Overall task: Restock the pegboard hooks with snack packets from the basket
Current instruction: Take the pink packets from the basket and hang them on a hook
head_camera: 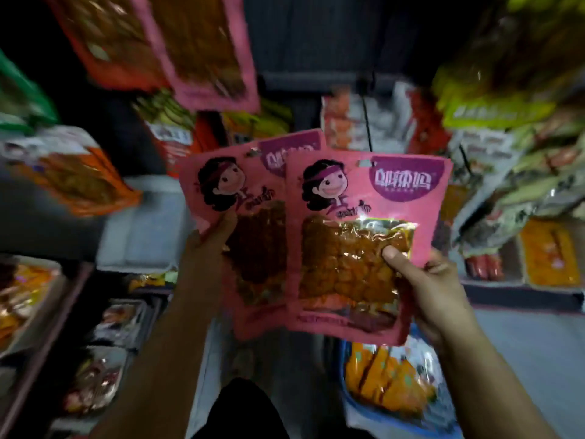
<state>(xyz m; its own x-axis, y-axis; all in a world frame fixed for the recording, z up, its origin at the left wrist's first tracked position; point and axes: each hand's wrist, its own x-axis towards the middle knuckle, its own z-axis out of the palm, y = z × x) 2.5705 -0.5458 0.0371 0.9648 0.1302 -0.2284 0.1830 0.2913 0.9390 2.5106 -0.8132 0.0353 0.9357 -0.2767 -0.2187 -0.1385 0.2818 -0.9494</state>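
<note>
Holding two pink packets [364,242], both hands [440,293]

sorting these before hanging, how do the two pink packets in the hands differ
The right packet, pinched by the right hand, lies in front and shows whole; the left packet, held by the left hand, sits behind it, partly covered. The right packet is sharp and catches glare on its window; the left packet is darker and blurred. Both share the pink print, cartoon face, purple logo and hang hole.
</note>
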